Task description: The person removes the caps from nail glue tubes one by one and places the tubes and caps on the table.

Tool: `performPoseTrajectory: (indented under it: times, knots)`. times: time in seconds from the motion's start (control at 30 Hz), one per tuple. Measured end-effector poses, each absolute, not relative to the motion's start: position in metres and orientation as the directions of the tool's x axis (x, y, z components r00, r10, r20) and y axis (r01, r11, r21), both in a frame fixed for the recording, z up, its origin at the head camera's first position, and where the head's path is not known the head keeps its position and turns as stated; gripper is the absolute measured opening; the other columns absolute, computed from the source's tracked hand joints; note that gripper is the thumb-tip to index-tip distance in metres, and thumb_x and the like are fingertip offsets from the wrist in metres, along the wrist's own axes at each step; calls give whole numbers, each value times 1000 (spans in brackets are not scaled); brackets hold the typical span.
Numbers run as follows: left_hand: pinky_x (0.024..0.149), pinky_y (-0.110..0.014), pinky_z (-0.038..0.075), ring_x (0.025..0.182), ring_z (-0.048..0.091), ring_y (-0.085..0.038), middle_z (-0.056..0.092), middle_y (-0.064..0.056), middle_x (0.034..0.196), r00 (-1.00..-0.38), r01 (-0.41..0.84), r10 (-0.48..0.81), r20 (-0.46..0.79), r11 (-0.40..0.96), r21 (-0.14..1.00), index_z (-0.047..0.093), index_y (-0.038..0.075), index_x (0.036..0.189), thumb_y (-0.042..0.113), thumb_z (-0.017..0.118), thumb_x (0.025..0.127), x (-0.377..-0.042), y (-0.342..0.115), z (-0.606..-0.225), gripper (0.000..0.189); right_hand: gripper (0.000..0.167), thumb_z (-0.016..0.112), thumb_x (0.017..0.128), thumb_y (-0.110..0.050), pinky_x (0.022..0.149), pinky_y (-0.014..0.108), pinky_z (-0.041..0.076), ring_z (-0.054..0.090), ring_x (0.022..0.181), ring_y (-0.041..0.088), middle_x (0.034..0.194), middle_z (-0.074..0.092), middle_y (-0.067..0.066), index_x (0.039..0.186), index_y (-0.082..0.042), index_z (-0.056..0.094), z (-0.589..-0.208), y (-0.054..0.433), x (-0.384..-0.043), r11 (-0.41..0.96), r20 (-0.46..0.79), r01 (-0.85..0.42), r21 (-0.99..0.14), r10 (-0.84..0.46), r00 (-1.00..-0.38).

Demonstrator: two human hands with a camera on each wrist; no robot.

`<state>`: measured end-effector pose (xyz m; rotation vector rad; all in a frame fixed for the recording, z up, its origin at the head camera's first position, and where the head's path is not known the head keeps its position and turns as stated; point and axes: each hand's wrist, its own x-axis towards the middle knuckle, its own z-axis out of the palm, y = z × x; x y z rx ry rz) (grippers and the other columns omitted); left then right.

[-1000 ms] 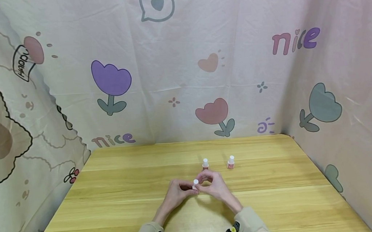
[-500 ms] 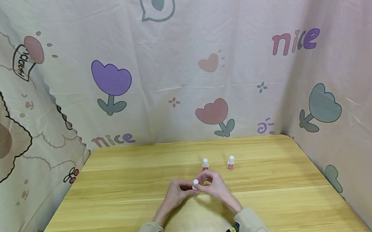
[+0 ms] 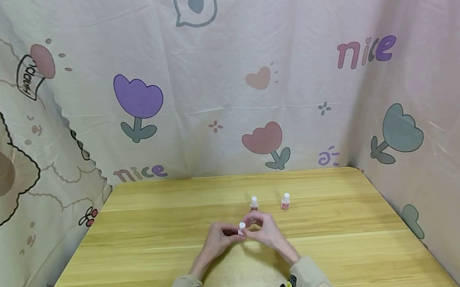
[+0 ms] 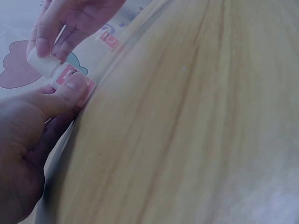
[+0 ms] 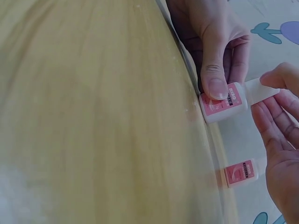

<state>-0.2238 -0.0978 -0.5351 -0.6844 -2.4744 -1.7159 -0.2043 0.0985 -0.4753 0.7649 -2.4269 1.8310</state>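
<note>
Between the two hands stands a small white bottle with a pink label (image 5: pixel 233 100) and a white cap (image 5: pixel 258 91), near the middle of the table in the head view. My left hand (image 3: pixel 218 240) grips the bottle's body, the thumb lying across the label in both wrist views. From the other side my right hand (image 3: pixel 267 230) pinches the cap between thumb and fingertips. In the left wrist view the cap (image 4: pixel 43 62) sits on top of the bottle, partly covered by the right fingers. The bottle's base is close on the tabletop.
Two similar capped bottles stand upright farther back on the wooden table (image 3: pixel 159 221): one white bottle (image 3: pixel 254 202) just beyond my right fingers, its lower part hidden, and another bottle (image 3: pixel 285 201) to its right. A patterned cloth (image 3: pixel 210 95) hangs behind the table and along both sides.
</note>
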Motion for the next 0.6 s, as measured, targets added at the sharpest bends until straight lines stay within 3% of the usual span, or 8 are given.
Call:
performPoseTrajectory:
  times: [0.3, 0.6]
  knots:
    - [68, -19, 56, 74, 71, -3, 80, -8, 87, -899, 387, 325, 293, 281, 878, 81, 11, 91, 20, 87, 78, -224, -97, -536, 17, 24, 80, 80, 2, 85, 41, 59, 64, 84, 15, 98, 69, 22, 100, 6, 67, -478, 97, -207, 265, 209, -299, -917, -319, -924]
    - [69, -19, 57, 75, 71, -2, 80, -9, 88, -904, 371, 328, 276, 278, 886, 81, 9, 92, 20, 86, 79, -223, -98, -534, 17, 21, 81, 80, -1, 85, 36, 59, 65, 85, 15, 96, 70, 19, 97, 1, 69, -506, 97, -221, 236, 313, -393, -889, -314, -896]
